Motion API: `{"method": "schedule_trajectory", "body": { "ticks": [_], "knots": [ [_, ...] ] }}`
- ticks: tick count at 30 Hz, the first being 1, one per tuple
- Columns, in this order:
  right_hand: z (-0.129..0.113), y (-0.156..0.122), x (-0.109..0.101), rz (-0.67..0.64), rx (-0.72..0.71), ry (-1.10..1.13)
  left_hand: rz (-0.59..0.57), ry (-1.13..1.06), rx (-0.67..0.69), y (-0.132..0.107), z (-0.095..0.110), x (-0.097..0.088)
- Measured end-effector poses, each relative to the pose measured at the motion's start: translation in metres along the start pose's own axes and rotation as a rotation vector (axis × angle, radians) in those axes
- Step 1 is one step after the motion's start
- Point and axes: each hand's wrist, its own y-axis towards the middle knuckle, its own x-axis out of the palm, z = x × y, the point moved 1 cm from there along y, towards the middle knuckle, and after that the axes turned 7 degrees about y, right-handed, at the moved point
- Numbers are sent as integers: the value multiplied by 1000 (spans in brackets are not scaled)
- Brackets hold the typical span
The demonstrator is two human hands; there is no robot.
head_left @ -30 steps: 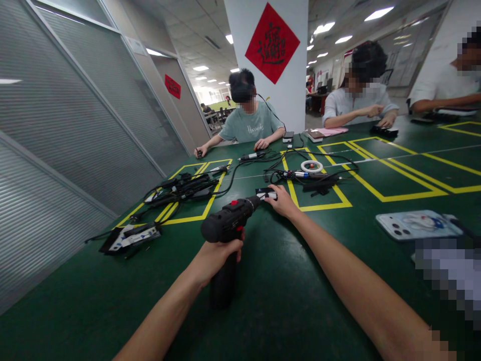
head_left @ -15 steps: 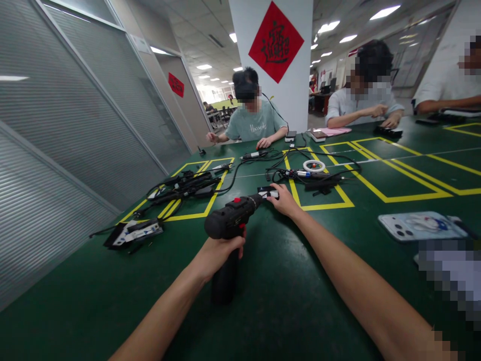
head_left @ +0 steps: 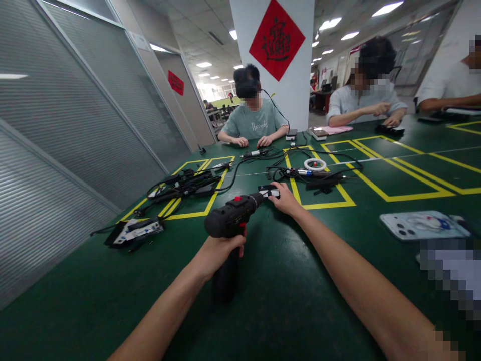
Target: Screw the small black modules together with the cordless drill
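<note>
My left hand (head_left: 225, 248) is wrapped round the grip of a black cordless drill (head_left: 233, 215) with red buttons. The drill points forward and to the right, its chuck close to a small black-and-white block (head_left: 269, 191). Whether the drill's tip touches that block I cannot tell. My right hand (head_left: 284, 198) grips the block from its right side, thumb in front and fingers behind. Part of the block is hidden by the fingers and the chuck.
On the green table (head_left: 150, 296), tangled black cables and tools (head_left: 188, 185) lie left, within yellow tape. More tools (head_left: 306, 174) and a white ring (head_left: 314, 165) lie ahead right. A phone (head_left: 423, 225) rests at right. Co-workers (head_left: 255, 118) sit across the table.
My hands, the drill and the block stay almost in place. The co-worker opposite has brought one raised hand down onto the table.
</note>
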Motion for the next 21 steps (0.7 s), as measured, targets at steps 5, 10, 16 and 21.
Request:
{"method": "schedule_trajectory", "body": {
  "ticks": [5, 10, 16, 21],
  "knots": [
    [0, 1, 0, -6, 13, -7, -6, -4, 24, -1, 3, 0],
    [0, 1, 0, -10, 15, -9, -3, -6, 17, 0, 0, -1],
    [-1, 2, -1, -22, 15, -7, 2, -16, 51, 0, -2, -2],
    [0, 2, -1, -22, 18, -7, -8, -15, 28, -1, 2, -2]
  ]
}}
